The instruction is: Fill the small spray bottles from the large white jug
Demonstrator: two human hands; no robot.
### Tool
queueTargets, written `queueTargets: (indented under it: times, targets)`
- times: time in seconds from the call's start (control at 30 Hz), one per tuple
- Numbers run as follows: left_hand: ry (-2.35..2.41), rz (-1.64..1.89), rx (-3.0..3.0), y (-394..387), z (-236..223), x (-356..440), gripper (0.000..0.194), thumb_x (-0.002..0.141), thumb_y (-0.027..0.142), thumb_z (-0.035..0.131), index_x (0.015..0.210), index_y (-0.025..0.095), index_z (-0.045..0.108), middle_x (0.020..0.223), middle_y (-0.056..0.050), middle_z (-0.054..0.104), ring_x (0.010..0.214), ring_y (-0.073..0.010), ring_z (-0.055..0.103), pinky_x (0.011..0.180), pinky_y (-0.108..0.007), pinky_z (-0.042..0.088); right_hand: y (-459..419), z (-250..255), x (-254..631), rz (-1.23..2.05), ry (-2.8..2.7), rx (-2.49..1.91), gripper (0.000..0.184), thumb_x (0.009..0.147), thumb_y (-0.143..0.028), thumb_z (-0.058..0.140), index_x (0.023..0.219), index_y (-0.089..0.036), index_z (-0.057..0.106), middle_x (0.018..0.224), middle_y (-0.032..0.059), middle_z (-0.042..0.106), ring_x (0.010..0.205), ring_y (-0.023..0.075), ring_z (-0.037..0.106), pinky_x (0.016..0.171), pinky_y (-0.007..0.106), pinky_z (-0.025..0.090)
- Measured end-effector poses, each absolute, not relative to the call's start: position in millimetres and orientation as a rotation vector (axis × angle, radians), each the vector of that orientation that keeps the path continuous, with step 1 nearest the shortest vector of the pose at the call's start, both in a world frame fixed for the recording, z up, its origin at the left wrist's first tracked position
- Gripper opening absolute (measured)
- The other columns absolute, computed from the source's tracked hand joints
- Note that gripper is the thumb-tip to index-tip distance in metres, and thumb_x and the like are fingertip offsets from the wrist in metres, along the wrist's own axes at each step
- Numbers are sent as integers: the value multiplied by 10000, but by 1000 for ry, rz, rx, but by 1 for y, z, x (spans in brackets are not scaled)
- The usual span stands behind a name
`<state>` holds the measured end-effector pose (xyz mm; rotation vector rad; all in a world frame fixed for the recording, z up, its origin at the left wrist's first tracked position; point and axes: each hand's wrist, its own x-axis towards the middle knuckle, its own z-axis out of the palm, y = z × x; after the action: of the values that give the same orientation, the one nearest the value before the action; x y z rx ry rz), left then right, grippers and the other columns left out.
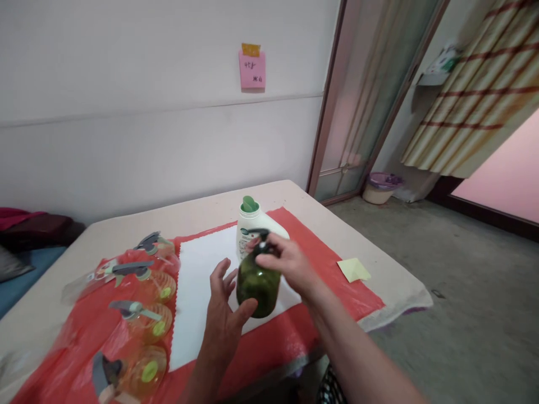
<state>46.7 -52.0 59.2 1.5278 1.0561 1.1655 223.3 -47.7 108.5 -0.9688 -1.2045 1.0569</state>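
Note:
A dark green round bottle [257, 283] with a black pump top stands on a white sheet [197, 292] laid over a red plastic cover [337, 264]. My left hand [225, 311] cups the bottle's left side, thumb against it and fingers spread. My right hand [282, 261] is pinched round the black pump head at the top. Just behind stands a white jug with a green cap [252, 224].
Several yellow pump bottles in clear wrapping [143, 314] lie at the table's left. A yellow-green note [353, 269] lies on the right part of the table. The table edge drops to a concrete floor on the right, where a basin [381, 188] sits by a door.

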Motion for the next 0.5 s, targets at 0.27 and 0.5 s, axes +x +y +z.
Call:
queueTargets:
  times: [0.27, 0.5]
  targets:
    - [1182, 1220, 1509, -45, 47, 47, 599, 886, 537, 653, 1363, 236, 452, 1430, -141, 542, 1320, -282, 565, 1111, -474, 442, -50, 117, 324, -6, -720, -1358, 369, 674, -464, 809, 920, -216, 691, 893, 34, 702, 816, 209, 630, 809, 400, 514]
    - [1248, 1105, 1616, -47, 45, 44, 487, 904, 450, 633, 1318, 215, 528, 1282, -122, 651, 1214, -281, 630, 1039, -489, 492, 70, 54, 359, 52, -815, -1654, 392, 710, -518, 663, 887, -168, 667, 876, 81, 702, 833, 212, 594, 798, 372, 475]
